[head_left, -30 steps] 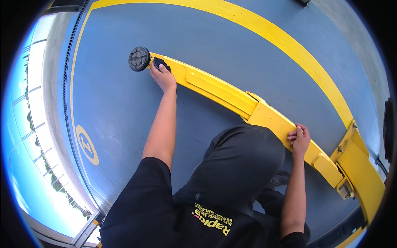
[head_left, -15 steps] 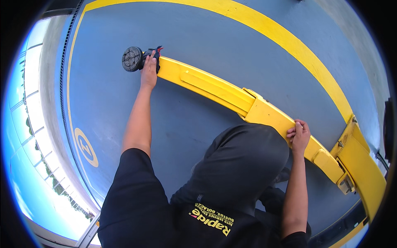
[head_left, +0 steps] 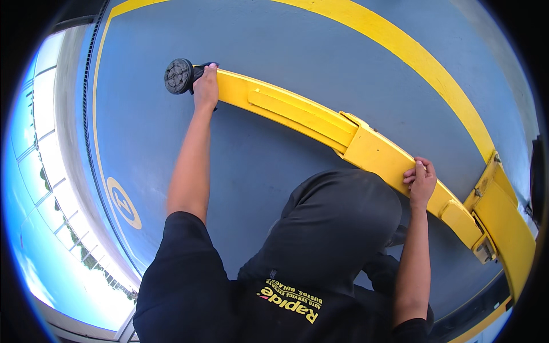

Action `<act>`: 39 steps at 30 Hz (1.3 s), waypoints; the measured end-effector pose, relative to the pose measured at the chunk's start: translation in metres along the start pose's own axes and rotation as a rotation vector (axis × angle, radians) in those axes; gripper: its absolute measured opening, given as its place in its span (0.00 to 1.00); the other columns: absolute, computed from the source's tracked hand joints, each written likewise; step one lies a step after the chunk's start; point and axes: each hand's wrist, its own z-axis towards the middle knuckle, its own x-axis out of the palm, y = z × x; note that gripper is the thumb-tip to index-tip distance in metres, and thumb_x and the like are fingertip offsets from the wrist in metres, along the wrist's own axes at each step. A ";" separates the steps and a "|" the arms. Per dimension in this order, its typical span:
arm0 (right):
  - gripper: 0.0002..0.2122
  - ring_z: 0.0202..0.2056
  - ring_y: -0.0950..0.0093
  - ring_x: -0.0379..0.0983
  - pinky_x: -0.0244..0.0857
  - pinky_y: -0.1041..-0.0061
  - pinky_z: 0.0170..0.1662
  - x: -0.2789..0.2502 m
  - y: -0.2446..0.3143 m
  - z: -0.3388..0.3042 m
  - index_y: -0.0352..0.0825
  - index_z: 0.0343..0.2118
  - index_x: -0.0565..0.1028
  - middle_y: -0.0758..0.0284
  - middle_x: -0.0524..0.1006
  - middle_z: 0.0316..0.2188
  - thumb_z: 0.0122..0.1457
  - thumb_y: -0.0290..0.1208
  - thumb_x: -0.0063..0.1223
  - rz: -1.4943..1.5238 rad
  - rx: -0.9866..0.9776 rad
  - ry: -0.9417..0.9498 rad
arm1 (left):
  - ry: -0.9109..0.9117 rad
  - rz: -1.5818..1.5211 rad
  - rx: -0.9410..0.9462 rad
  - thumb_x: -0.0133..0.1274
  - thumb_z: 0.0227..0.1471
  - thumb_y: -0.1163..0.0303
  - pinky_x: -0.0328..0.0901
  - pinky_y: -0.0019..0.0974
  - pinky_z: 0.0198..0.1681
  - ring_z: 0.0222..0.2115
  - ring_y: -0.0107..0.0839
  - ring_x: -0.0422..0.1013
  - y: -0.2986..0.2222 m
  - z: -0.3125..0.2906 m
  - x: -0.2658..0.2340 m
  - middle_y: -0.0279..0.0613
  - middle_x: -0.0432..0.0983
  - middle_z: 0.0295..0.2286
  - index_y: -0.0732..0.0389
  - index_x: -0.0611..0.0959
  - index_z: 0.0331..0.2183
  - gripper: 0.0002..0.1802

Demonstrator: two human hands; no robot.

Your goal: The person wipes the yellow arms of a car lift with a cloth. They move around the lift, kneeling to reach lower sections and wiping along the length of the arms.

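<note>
A long yellow vehicle-lift arm (head_left: 377, 151) stretches across in front of me, its thinner section sliding out of a wider sleeve. A round black rubber pad (head_left: 178, 76) sits at its far left end. Beside the pad, my left hand (head_left: 206, 90) is closed round a dark cloth (head_left: 199, 71), pressing it against the arm's end. Part of the cloth is hidden under the fingers. Farther right, my right hand (head_left: 422, 182) has its fingers curled against the wider section, the fingertips at its upper edge.
At the right, the arm joins a yellow bracket (head_left: 486, 188) with bolts. Painted yellow lines (head_left: 394, 51) and a round floor mark (head_left: 123, 203) lie on the blue-grey floor (head_left: 257, 148). A dark drain grate (head_left: 87, 97) runs along the left. My bent knee (head_left: 349, 211) is close beneath the arm.
My left hand's fingers, stretched over the cloth before, now curl round the arm's end, and the cloth's red bit is out of sight. My right hand stays on the arm.
</note>
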 end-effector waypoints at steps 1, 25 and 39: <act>0.10 0.16 0.83 0.72 0.56 0.84 0.17 -0.001 0.001 0.001 0.33 0.47 0.77 0.67 0.80 0.21 0.74 0.34 0.49 -0.014 -0.031 0.013 | 0.016 -0.024 -0.070 0.37 0.72 0.43 0.56 0.43 0.70 0.63 0.56 0.68 -0.004 0.010 -0.001 0.61 0.75 0.59 0.66 0.80 0.60 0.38; 0.10 0.15 0.84 0.71 0.55 0.84 0.16 -0.002 0.008 -0.003 0.33 0.47 0.78 0.68 0.80 0.20 0.74 0.34 0.50 0.012 -0.021 0.030 | -0.790 -1.020 -0.661 0.33 0.75 0.54 0.70 0.49 0.58 0.53 0.45 0.76 0.036 -0.028 0.001 0.50 0.78 0.54 0.69 0.78 0.57 0.30; 0.10 0.16 0.83 0.72 0.56 0.84 0.17 -0.005 0.007 -0.001 0.33 0.48 0.78 0.67 0.80 0.20 0.74 0.34 0.50 0.016 -0.025 0.065 | -0.570 -1.267 -0.510 0.39 0.66 0.51 0.67 0.52 0.57 0.55 0.41 0.73 0.016 -0.016 0.027 0.38 0.75 0.55 0.59 0.79 0.55 0.28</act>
